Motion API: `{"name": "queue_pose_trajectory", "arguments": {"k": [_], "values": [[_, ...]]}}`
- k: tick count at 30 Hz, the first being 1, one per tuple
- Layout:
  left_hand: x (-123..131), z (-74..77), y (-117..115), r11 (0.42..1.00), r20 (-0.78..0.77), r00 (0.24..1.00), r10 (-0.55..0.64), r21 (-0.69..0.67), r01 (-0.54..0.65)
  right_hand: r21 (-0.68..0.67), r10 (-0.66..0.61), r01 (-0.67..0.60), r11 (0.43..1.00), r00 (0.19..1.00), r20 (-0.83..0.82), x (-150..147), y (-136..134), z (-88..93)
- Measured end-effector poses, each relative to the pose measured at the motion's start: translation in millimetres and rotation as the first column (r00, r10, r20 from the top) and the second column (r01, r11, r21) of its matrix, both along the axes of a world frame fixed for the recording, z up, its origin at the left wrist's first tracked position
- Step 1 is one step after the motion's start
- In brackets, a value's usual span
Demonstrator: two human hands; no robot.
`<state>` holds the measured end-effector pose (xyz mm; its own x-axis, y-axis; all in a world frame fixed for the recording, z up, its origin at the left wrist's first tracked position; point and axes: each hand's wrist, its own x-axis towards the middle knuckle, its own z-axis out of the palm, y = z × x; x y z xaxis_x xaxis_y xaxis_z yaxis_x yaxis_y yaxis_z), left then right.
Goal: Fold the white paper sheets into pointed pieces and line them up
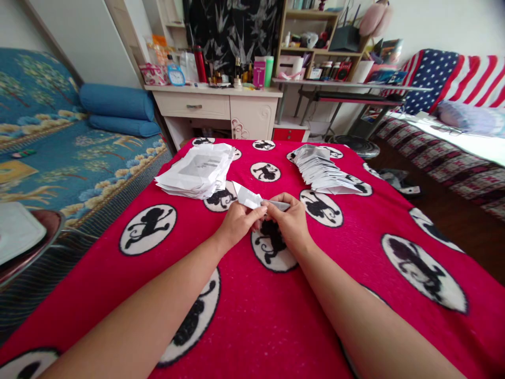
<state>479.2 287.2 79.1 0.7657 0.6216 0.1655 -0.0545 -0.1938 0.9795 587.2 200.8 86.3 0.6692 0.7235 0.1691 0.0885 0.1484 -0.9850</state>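
Between my two hands, above the red cloth, is a folded piece of white paper (247, 197). My left hand (239, 221) pinches it with the thumb on top, and my right hand (290, 216) grips its right part, the fingertips of both hands close together. The paper's left end sticks up past my left hand. Beyond my left hand lies a stack of flat printed sheets (199, 167). Past my right hand, a row of folded papers (321, 169) overlaps in a fanned line.
The red cloth (252, 316) with monkey patterns covers the surface under my hands. A blue sofa (71, 152) stands at left, with a tray (51, 223) near it. A cluttered white desk (215, 90) is behind, and a bed (445, 152) is at right.
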Motion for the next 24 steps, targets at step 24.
{"name": "queue_pose_trajectory", "arguments": {"k": [24], "values": [[4, -0.1, -3, 0.984, 0.134, 0.987, 0.087, -0.166, -0.064, 0.129, 0.187, -0.17, 0.977, 0.973, -0.134, -21, 2, 3.0]]}}
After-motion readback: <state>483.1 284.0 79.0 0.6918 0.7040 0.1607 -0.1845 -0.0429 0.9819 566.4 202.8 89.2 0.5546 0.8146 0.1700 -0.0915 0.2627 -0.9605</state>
